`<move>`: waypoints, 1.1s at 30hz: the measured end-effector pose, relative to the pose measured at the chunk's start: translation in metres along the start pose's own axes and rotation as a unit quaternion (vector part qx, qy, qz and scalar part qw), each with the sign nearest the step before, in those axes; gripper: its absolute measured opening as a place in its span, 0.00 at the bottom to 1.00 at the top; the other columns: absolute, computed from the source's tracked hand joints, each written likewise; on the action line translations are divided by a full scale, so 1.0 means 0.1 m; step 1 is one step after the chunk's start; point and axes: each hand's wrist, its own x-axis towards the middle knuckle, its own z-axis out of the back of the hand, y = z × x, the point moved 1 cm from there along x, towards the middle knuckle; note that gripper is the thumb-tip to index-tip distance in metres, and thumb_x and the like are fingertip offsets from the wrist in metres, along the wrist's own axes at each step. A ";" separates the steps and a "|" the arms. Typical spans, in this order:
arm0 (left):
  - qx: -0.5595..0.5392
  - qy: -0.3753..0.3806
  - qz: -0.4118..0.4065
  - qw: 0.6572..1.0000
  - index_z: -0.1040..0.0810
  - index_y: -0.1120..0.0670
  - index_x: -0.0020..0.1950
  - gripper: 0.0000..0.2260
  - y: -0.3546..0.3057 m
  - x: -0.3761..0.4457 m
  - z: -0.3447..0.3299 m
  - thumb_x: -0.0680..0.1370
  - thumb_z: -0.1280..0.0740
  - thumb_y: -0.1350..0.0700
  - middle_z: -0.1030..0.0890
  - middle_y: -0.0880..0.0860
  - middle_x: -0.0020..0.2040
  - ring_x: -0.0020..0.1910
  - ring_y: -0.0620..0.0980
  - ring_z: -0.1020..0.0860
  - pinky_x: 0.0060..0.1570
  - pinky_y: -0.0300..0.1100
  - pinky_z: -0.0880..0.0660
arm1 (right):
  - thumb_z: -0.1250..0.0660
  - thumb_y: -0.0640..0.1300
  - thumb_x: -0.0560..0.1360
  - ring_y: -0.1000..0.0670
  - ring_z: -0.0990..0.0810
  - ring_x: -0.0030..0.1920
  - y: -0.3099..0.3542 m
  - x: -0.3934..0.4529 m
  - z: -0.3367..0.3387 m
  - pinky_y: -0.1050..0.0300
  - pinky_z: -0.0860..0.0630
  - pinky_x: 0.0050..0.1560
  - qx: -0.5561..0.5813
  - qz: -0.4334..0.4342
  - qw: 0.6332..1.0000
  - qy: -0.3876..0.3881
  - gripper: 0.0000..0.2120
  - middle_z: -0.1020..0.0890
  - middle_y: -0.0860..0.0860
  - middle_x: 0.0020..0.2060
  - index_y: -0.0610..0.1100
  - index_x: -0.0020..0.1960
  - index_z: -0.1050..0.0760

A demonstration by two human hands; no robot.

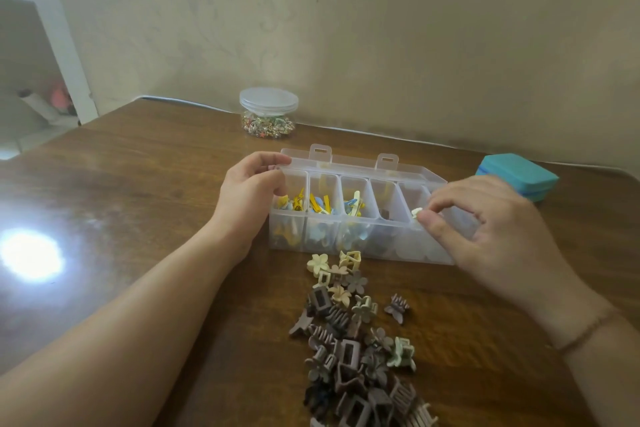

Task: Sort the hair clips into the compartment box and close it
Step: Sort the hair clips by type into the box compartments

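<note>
While the lid stands open: the clear compartment box (360, 215) sits on the wooden table (145, 191), near the far edge, with two latch tabs showing on the lid behind it.
Compartments: the three on the left hold yellow and blue clips; the fourth holds something dark, too dim to name; the rightmost is partly hidden by the hand.
Right hand (491, 229): over the box's right end, thumb and forefinger pinched together on a small cream clip (417, 211), other fingers loosely curled.
Left hand (247, 199): curled round the box's left end, fingertips on the top rim, thumb against the near wall.
Loose clips (356, 340): a pile of brown, grey, cream and pale green claw clips on the table just in front of the box.
Round jar (268, 113): clear, lidded, well behind the box by the wall, with small mixed pieces inside.
Teal case (517, 175): shut, near the box's right end.
</note>
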 end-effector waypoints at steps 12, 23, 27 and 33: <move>0.004 -0.004 0.001 1.000 0.17 0.49 0.50 0.22 0.00 -0.01 0.00 0.59 0.38 0.58 0.19 0.52 0.53 0.57 0.58 0.21 0.59 0.53 0.24 | 0.39 0.60 0.75 0.64 0.24 0.45 0.25 -0.13 -0.01 0.65 0.26 0.44 -0.062 0.173 0.942 0.279 0.09 0.21 0.65 0.43 0.61 0.53 0.27; 0.008 -0.002 0.008 1.000 0.17 0.50 0.51 0.22 -0.03 -0.03 0.00 0.59 0.38 0.58 0.20 0.50 0.53 0.58 0.57 0.22 0.60 0.55 0.24 | 0.32 0.51 0.73 0.52 0.21 0.48 -0.05 -0.01 0.05 0.56 0.24 0.46 0.002 -0.003 1.000 0.012 0.03 0.17 0.56 0.43 0.54 0.45 0.21; 0.007 -0.002 0.008 1.000 0.17 0.49 0.49 0.21 -0.03 -0.04 0.00 0.59 0.38 0.58 0.19 0.51 0.54 0.58 0.58 0.22 0.60 0.56 0.24 | 0.30 0.49 0.73 0.54 0.20 0.46 0.10 -0.04 0.13 0.58 0.23 0.48 0.046 0.087 0.995 -0.029 0.06 0.17 0.55 0.43 0.48 0.48 0.19; 0.007 -0.001 0.011 1.000 0.17 0.49 0.50 0.22 -0.03 -0.02 0.00 0.59 0.38 0.58 0.20 0.51 0.55 0.58 0.58 0.22 0.60 0.56 0.23 | 0.33 0.55 0.75 0.59 0.21 0.46 0.38 -0.18 -0.15 0.56 0.21 0.45 0.019 0.216 0.952 0.217 0.10 0.17 0.61 0.46 0.57 0.56 0.21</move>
